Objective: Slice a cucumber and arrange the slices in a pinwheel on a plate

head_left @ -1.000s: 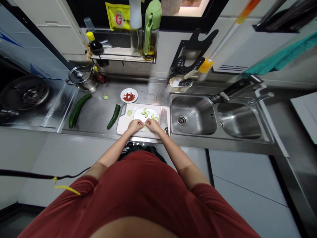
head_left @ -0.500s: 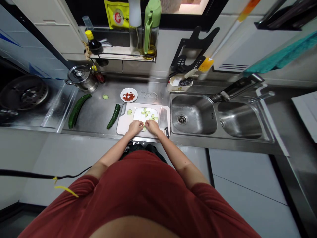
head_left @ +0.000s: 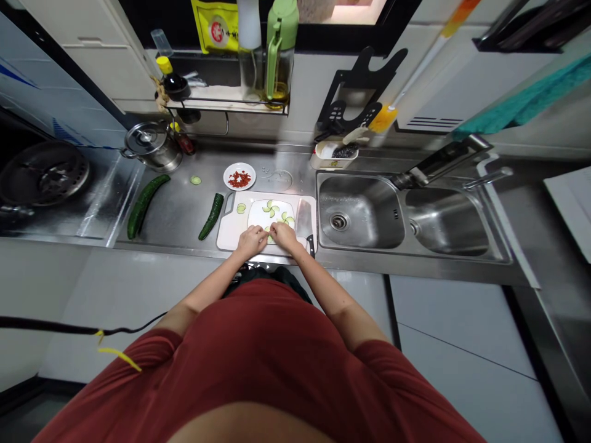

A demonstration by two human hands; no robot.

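Observation:
A white square plate [head_left: 258,213] lies on a pale cutting board [head_left: 228,231], with green-edged cucumber slices [head_left: 270,209] fanned on it. My left hand [head_left: 252,241] and my right hand [head_left: 283,236] meet at the plate's near edge. Both have closed fingertips over cucumber slices, and what they pinch is too small to make out. Beside my right hand lies a knife [head_left: 311,245], its broad blade pointing away from me. More slices [head_left: 241,208] rest on the board's left part.
Left of the board are a cut cucumber [head_left: 211,216], a whole cucumber [head_left: 145,204] and a steel pot [head_left: 154,147]. Behind it sits a plate of chopped red pieces [head_left: 239,179]. A double sink [head_left: 362,215] is on the right, a bottle shelf [head_left: 221,106] above.
My left hand has shifted very slightly near the plate's lower edge. My right hand stays almost in place, and the items on the counter have not moved.

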